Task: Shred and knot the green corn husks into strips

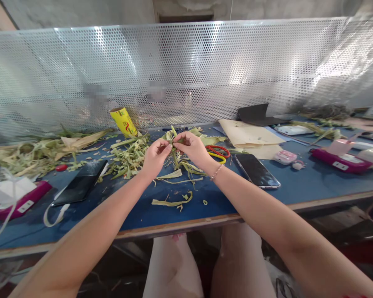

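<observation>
My left hand (pixel 157 157) and my right hand (pixel 191 149) meet over the middle of the blue table, fingers pinched together. Between their fingertips is a folded piece of pale green leaf strip (pixel 174 158), husk-like, with one end sticking up and another hanging down. The fingers hide its middle. Left of my hands lies a heap of small, pale green folded leaf pieces (pixel 129 155). Loose strips (pixel 170 175) lie just below the held piece. A curved strip (pixel 171 203) rests closer to the table's front edge.
A yellow tube (pixel 124 122) leans at the back by the perforated metal screen (pixel 186 70). Phones lie at left (pixel 81 182) and right (pixel 257 170). Purple power strips (pixel 342 161) and brown paper (pixel 251 134) are also here, with more leaves (pixel 34 153) at far left.
</observation>
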The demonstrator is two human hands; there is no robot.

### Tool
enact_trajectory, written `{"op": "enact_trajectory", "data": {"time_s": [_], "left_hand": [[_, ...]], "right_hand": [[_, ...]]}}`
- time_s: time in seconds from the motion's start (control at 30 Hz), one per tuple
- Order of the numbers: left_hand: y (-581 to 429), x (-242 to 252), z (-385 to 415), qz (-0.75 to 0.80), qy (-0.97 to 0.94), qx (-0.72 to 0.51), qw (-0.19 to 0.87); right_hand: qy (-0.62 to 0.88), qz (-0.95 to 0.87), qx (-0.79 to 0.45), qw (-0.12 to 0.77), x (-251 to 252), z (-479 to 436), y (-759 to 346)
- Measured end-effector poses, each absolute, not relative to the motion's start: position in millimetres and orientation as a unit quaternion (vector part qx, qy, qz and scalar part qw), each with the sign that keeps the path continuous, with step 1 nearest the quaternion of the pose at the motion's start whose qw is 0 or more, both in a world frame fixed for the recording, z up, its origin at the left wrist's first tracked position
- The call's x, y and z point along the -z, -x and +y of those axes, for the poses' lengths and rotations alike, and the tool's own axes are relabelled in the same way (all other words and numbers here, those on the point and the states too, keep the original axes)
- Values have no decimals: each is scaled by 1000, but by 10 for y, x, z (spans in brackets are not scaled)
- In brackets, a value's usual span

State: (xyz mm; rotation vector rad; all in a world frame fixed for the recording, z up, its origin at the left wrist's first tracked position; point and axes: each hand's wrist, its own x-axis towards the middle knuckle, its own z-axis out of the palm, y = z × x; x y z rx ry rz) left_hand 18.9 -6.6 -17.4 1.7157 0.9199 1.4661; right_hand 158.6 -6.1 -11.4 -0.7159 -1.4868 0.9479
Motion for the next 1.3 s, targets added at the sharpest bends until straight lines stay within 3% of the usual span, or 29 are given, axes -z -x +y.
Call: {"op": "enact_trajectory", "data": {"time_s": [0.2,0.33,0.47,0.73,0.83,1.03,1.3], "left_hand": [[-186,205,8,316,-618,-594,406],[-186,199,13,312,-598,-604,425],[-200,178,-15,307,-592,-597,447],[-217,138,-36,282,-551,-592,515],[-212,153,-21,281,-547,-592,521],[-224,178,-5,289,-542,-605,507],[-234,168,-9,276,-512,-645,496]], "right_hand": [[269,-607,-446,600,125,-46,-1620],[334,-555,-399,649,137,46,-1684],[380,-609,-354,600,154,77,-1698],[328,-612,-460,554,132,7,-1640],[353,-642,-403,548,150,35,-1661],[383,-739,-154,532,141,11,-1704],[365,-687,-254,575,187,31,-1640]]}}
